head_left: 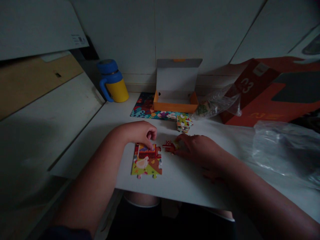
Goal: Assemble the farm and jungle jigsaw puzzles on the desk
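Several joined jigsaw pieces (150, 168) with a white hen and a red shape lie flat on the white table. My left hand (141, 130) is at their top edge, fingers curled and thumb pressed down on them. To the right lies a loose jigsaw piece (171, 145) with a red barn on it. My right hand (197, 146) has its thumb and forefinger around the right side of this piece, which still rests on the table. Its other fingers are in shadow. Beyond the right hand stands a stack of jigsaw pieces (183, 122).
An open orange box (175, 106) stands at the back on a colourful picture sheet (142, 106). A blue and yellow mug (116, 86) is at the back left. Clear plastic bags (277, 146) and a red-orange box (252, 90) lie to the right.
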Demonstrator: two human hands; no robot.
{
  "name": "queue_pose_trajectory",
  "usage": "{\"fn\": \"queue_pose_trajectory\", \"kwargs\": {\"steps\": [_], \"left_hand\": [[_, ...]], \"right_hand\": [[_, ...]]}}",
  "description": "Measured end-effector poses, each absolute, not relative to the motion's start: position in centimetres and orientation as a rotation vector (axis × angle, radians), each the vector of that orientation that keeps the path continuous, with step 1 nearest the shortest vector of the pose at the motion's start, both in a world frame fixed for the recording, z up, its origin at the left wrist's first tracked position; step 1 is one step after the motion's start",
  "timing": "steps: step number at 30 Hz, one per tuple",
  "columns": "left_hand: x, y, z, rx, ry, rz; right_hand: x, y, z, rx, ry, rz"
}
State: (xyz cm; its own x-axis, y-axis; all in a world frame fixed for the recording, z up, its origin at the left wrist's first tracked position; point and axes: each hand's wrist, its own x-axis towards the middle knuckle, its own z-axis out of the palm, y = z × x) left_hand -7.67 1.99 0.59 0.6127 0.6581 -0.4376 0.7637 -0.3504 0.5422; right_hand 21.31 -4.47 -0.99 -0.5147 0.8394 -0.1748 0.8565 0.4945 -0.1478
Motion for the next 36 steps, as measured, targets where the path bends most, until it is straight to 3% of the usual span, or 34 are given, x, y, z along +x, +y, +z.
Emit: {"fn": "queue_pose_trajectory", "kwargs": {"steps": [13,36], "left_hand": [[-6.7,1.6,0.7,2.147,1.102,-0.181],[-5.5,0.3,1.8,2.175,1.08,-0.203]], "right_hand": [[21.2,-5.2,-1.0,1.315,2.773,-0.41],[20.6,-5.5,-0.9,1.479,2.671,-0.299]]}}
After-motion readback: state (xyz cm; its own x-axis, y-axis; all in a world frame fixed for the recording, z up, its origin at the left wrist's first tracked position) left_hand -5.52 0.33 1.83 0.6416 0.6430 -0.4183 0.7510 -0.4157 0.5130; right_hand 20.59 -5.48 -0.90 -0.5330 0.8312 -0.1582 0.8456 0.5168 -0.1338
